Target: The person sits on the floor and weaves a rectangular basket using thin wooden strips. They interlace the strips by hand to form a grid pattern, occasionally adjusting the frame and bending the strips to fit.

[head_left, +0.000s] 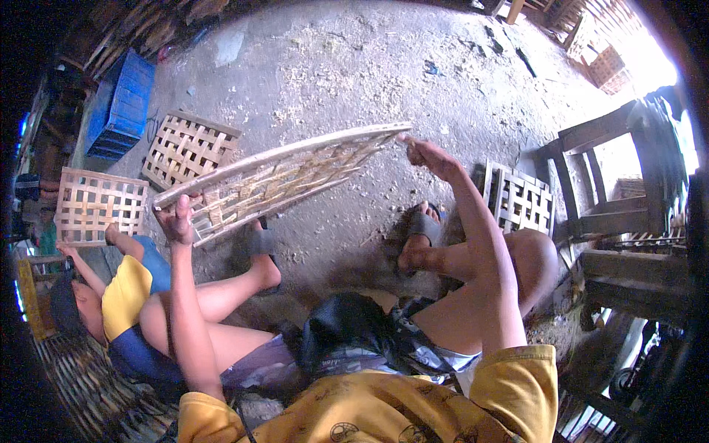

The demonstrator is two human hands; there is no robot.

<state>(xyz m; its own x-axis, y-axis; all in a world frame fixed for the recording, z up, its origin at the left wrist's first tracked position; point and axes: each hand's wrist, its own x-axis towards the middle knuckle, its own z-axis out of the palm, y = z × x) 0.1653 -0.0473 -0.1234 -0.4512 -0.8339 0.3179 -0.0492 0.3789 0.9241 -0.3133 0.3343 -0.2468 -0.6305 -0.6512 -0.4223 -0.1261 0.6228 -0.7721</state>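
A long woven bamboo panel (277,170) with a pale rim is held up tilted in front of me, above the floor and my feet. At its left end my left hand (179,223) is closed around the corner, thumb up. My right hand (434,157) is closed at the far right tip, fingers curled against the edge. The weave shows wide gaps and rough strips; part of its lower side is turned away from view.
Square woven panels lie to the left (102,207) and farther back (190,148), and more (519,199) lean at the right. A blue crate (124,103) stands back left. Another person in yellow and blue (125,295) sits close at my left. A wooden frame (609,166) stands right. Debris litters the concrete floor (317,74).
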